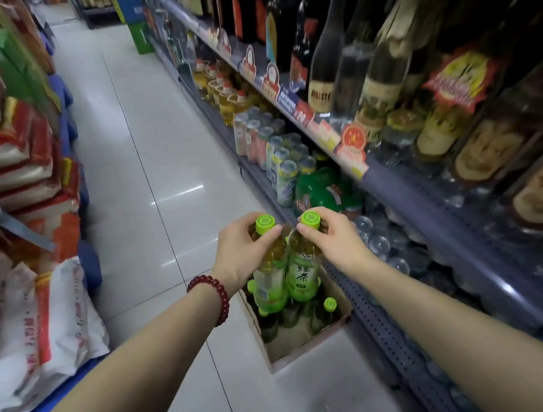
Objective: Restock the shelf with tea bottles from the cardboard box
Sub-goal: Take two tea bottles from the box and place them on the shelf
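Each hand, left hand (239, 249) and right hand (334, 237), pinches one tea bottle (301, 271) by its neck above the cardboard box (311, 347), where several bottles remain; the shelf (401, 334) at three o'clock awaits them.

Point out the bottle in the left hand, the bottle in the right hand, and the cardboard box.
Left-hand bottle (269, 275): head view, on its clear body above the label.
Right-hand bottle (305, 275): head view, on the green label.
Cardboard box (303, 350): head view, on the near wall's rim.
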A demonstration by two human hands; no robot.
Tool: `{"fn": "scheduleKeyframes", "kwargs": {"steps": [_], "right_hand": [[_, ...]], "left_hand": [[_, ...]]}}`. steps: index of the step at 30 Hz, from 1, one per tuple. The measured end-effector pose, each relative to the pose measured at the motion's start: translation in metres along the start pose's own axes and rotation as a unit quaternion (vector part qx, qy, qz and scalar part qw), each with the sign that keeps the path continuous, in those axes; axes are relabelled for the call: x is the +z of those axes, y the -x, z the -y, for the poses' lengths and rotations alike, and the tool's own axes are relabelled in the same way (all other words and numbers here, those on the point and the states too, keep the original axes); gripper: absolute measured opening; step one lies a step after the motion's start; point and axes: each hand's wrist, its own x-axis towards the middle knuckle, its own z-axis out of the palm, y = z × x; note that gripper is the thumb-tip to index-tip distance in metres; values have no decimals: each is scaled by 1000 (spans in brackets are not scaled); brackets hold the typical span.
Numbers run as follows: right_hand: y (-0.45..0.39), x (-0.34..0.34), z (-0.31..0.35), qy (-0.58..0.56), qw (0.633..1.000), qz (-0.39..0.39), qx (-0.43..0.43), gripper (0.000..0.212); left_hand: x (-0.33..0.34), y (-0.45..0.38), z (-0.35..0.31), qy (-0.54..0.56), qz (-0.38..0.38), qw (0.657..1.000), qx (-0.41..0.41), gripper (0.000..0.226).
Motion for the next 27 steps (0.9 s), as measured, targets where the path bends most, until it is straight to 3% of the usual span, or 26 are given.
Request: {"fn": "scheduleKeyframes", "kwargs": {"steps": [5, 12, 15, 18, 22, 27], "right_hand": [[10, -58, 127, -4, 1000, -13, 0, 20], [30, -157, 317, 15, 997, -57, -41, 17], [42, -198, 389, 13, 995, -87, -55, 17], [55, -237, 450, 35, 990, -123, -61, 21], [75, -281, 517, 31, 983, -166, -77, 19], [101, -330, 583, 66, 971, -209, -96, 24]], "left_hand": [[-50, -6, -122, 32, -2, 999, -4, 21], [-119, -1, -319, 47, 1, 998, 50, 5], [-146, 4, -399, 36, 10, 995, 90, 17], [-168, 8, -472, 24, 19, 990, 137, 10], [-192, 14, -553, 15, 38, 982, 185, 24], [-207, 27, -633, 49, 61, 966, 248, 17]]}}
